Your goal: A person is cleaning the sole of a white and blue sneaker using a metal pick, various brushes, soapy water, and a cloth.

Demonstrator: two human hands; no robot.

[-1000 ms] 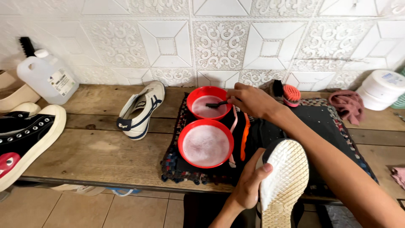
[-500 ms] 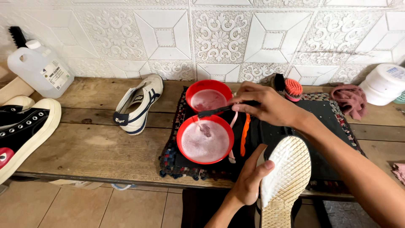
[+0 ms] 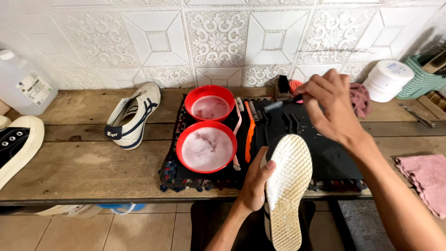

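My left hand (image 3: 255, 182) grips a white shoe (image 3: 287, 186) by its side, sole turned up, at the near edge of the wooden bench (image 3: 83, 162). My right hand (image 3: 330, 104) is raised over the black mat (image 3: 306, 135) and pinches a small dark brush (image 3: 278, 104), bristles pointing left. Left of the shoe stand two red bowls on the mat: the near bowl (image 3: 206, 146) holds foamy white liquid, the far bowl (image 3: 210, 103) a thinner pinkish liquid. An orange brush (image 3: 249, 133) and a pink brush (image 3: 237, 125) lie between the bowls and the mat's middle.
A second white shoe with dark stripes (image 3: 134, 114) lies on the bench left of the bowls. A black-and-white sneaker (image 3: 16, 146) and a clear plastic jug (image 3: 24, 83) are far left. A white tub (image 3: 386, 80), green basket (image 3: 423, 76), pink cloths (image 3: 425, 179) sit right.
My right hand has lifted the brush from the bowls and carried it right, over the mat above the shoe. The left hand keeps the shoe sole-up in the same place.
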